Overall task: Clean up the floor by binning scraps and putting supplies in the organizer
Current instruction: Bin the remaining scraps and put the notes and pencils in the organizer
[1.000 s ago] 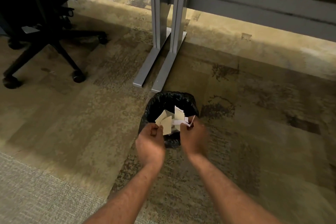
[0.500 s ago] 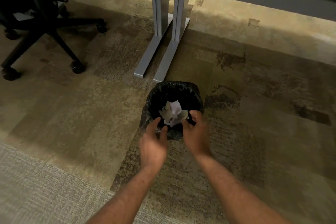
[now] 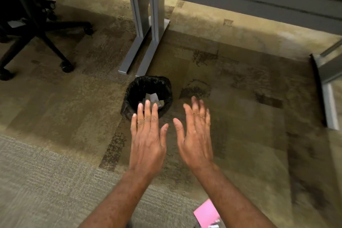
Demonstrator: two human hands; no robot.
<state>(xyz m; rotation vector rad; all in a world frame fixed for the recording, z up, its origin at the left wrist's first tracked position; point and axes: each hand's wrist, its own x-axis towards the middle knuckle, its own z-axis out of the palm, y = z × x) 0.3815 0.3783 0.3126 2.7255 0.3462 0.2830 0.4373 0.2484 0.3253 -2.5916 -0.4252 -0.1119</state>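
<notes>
Carpeted floor (image 3: pixel 55 116) spreads under everything, with an office chair (image 3: pixel 27 24) at ten o'clock and grey desk legs (image 3: pixel 144 24) at twelve. Just below those legs stands the black-lined bin (image 3: pixel 129 98). Both hands hover empty, fingers wide and straight: the left hand (image 3: pixel 148 140) over the bin's near rim, the right hand (image 3: pixel 196 139) just beside it at three o'clock. A pink sheet (image 3: pixel 206 213) lies at six o'clock by the right forearm, so I'd judge the right hand nearer, reaching back toward the body. White scraps (image 3: pixel 153 97) lie inside the bin.
</notes>
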